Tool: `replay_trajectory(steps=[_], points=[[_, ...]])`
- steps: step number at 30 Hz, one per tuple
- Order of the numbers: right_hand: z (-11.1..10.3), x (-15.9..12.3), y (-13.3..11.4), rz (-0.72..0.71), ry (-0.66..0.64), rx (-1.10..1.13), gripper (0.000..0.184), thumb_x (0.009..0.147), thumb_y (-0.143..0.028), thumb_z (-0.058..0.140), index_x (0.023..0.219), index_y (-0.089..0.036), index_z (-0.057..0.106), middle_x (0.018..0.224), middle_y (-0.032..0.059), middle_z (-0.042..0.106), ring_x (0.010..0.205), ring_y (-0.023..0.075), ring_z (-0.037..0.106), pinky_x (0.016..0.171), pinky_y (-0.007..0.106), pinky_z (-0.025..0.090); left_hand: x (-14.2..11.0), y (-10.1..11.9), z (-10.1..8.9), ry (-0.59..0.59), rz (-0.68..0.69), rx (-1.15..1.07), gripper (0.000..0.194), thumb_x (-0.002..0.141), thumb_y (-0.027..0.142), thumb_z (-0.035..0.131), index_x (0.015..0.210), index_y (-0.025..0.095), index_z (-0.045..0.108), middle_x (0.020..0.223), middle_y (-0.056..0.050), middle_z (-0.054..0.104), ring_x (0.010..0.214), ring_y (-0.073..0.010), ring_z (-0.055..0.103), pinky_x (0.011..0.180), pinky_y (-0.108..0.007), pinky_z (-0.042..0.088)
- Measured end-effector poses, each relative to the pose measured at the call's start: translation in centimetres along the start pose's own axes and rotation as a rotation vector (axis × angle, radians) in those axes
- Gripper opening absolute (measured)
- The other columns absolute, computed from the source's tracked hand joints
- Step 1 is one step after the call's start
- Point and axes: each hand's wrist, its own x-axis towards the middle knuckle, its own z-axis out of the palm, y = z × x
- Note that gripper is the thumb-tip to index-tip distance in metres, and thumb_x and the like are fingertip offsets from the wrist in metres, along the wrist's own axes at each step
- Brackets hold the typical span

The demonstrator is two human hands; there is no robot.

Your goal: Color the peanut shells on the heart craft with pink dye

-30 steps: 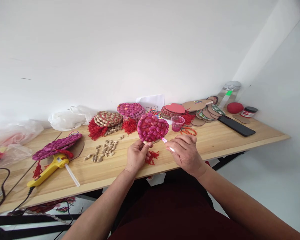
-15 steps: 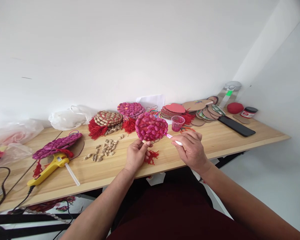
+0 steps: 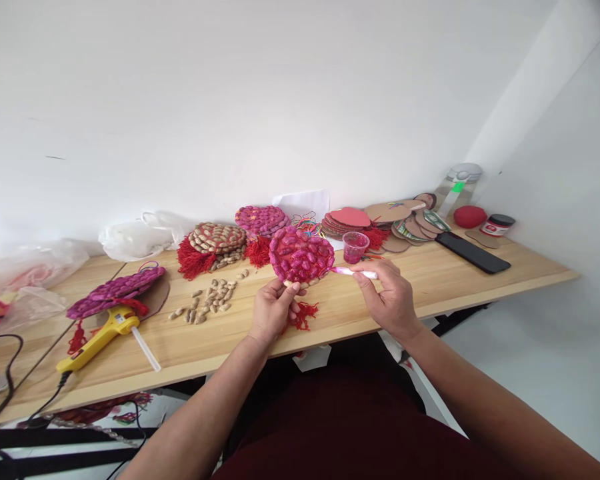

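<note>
My left hand [image 3: 275,310] pinches the lower edge of a round peanut-covered disc [image 3: 301,255], tilted up toward me. Its peanuts are painted magenta, except some pale ones along the bottom edge. A red tassel [image 3: 304,316] hangs below it. Between the fingers and thumb of my right hand [image 3: 389,297] is a white-handled paintbrush [image 3: 363,273], its pink tip at the disc's right edge. Just behind the brush stands a small clear cup [image 3: 355,247] with magenta paint inside.
Loose peanuts [image 3: 213,300] and a yellow glue gun [image 3: 100,339] lie to the left. Finished-looking peanut discs [image 3: 217,238] with red tassels sit behind. Cardboard shapes [image 3: 390,212], a black tray [image 3: 473,252], a red yarn ball [image 3: 470,216] and a jar [image 3: 499,225] are at right.
My right hand has shifted slightly right, and the brush now lies flatter, with more of its handle showing. The disc has moved very slightly left.
</note>
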Motion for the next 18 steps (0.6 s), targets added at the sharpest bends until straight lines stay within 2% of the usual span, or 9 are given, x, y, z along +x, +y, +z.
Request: replay_trajectory(steps=[12, 18], points=[[0.09, 0.1, 0.07, 0.108, 0.018, 0.057, 0.01, 0.097, -0.027, 0.063, 0.101, -0.024, 0.072, 0.096, 0.0029, 0.075, 0.091, 0.0205, 0.068, 0.09, 0.037, 0.049, -0.02, 0.02, -0.03, 0.002, -0.004, -0.01, 0.038, 0.078, 0.05, 0.079, 0.085, 0.013, 0.07, 0.08, -0.007, 0.078, 0.041, -0.0056, 0.053, 0.036, -0.017, 0.041], [0.28, -0.2, 0.4, 0.203, 0.013, 0.112, 0.014, 0.098, -0.032, 0.062, 0.103, -0.024, 0.072, 0.099, 0.0029, 0.076, 0.091, 0.0195, 0.07, 0.086, 0.033, 0.052, 0.02, -0.06, -0.14, -0.001, -0.007, -0.027, 0.038, 0.079, 0.049, 0.079, 0.086, 0.013, 0.07, 0.08, -0.008, 0.078, 0.042, -0.0056, 0.053, 0.036, -0.016, 0.041]])
